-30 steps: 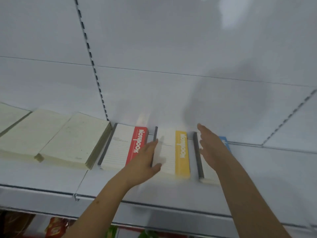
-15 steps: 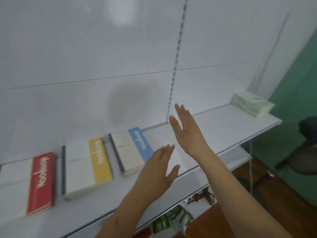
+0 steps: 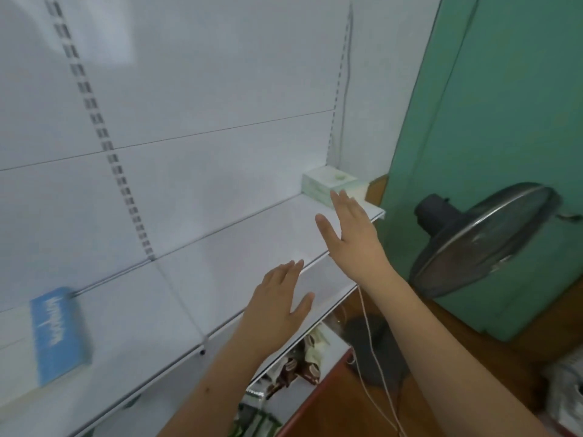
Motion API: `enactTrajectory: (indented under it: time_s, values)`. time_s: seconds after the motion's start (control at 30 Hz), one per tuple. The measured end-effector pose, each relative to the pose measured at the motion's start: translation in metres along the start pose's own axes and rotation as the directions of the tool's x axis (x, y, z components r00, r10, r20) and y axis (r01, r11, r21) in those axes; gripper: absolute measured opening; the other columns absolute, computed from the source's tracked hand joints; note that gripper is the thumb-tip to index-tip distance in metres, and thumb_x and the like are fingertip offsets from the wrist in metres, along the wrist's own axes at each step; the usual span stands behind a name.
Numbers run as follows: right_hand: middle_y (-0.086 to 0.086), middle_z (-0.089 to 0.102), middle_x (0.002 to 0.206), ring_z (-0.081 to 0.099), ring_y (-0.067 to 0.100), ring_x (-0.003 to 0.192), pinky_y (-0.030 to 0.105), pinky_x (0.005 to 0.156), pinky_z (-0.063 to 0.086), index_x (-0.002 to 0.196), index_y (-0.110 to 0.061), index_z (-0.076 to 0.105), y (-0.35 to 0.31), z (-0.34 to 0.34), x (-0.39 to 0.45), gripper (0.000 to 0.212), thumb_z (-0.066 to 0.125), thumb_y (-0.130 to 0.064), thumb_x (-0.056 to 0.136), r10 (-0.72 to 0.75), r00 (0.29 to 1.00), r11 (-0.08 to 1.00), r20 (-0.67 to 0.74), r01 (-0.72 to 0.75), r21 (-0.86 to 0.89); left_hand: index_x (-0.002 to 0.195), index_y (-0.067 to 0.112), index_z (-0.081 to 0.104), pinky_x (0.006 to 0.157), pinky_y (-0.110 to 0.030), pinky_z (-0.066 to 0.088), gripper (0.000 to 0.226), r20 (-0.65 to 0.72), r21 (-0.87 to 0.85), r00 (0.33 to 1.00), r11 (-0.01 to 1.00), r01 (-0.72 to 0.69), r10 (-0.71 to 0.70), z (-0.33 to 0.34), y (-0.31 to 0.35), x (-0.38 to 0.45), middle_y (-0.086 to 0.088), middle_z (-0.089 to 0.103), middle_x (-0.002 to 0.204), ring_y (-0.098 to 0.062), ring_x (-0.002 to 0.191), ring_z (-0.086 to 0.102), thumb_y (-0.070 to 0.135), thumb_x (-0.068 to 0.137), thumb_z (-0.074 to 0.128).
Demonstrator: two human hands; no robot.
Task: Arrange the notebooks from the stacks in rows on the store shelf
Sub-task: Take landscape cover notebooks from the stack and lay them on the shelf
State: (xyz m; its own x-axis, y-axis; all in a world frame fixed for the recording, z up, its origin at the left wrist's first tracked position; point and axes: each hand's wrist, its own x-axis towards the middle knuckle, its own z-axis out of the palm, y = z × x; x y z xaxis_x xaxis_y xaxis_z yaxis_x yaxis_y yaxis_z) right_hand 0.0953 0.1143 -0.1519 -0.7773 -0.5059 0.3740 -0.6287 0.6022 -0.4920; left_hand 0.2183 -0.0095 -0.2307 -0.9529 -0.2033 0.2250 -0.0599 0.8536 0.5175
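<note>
The lettering on the blue notebook (image 3: 60, 334) is smeared beyond reading, and the pale stack (image 3: 328, 183) is partly covered by the right hand (image 3: 353, 238).

Bare forearms, left hand (image 3: 277, 305), right hand (image 3: 353, 238), sleeveless

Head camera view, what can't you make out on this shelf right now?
- Blue-covered notebook: white cover lettering smeared by motion blur; left part cut by the frame edge.
- Pale green stack of notebooks: small and far, count unclear; right hand overlaps its near corner.
- Packaged goods below: mostly hidden by the white metal shelf and left hand.
</note>
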Motion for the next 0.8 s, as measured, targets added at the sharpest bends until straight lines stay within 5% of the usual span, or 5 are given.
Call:
enactTrajectory:
  time_s: [0.27,0.5,0.8]
  values:
    - [-0.002,0.012,0.165,0.008,0.021,0.152,0.046,0.123,0.013,0.158,-0.023,0.01,0.115,-0.015,0.053,0.08,0.02,-0.069,0.093,0.08,0.997,0.997,0.011,-0.081,0.008,0.156,0.026,0.021,0.115,-0.027,0.026,0.061,0.015,-0.05,0.999,0.997,0.052,-0.051,0.051,0.022,0.086,0.007,0.031,0.158,-0.009,0.145,0.026,0.042,0.102,0.044]
    - [-0.001,0.011,0.165,0.007,0.02,0.152,0.043,0.123,0.012,0.158,-0.02,0.009,0.175,0.016,0.126,0.072,0.03,-0.058,0.1,0.135,0.99,0.99,0.032,-0.134,-0.041,0.156,0.027,0.022,0.117,-0.031,0.028,0.061,0.09,-0.064,0.996,0.997,0.034,-0.028,0.08,-0.012,0.175,0.007,0.031,0.158,-0.01,0.145,0.025,0.042,0.101,0.045]
    - [0.006,0.016,0.164,0.01,0.022,0.152,0.045,0.123,-0.001,0.158,-0.01,0.012,0.24,0.109,0.269,0.074,0.031,-0.054,0.101,0.123,0.972,0.916,0.2,-0.033,-0.401,0.155,0.029,0.021,0.114,-0.018,0.021,0.059,0.139,-0.168,0.988,0.981,0.095,-0.072,0.107,-0.069,0.285,0.011,0.03,0.156,-0.003,0.143,0.023,0.041,0.102,0.045]
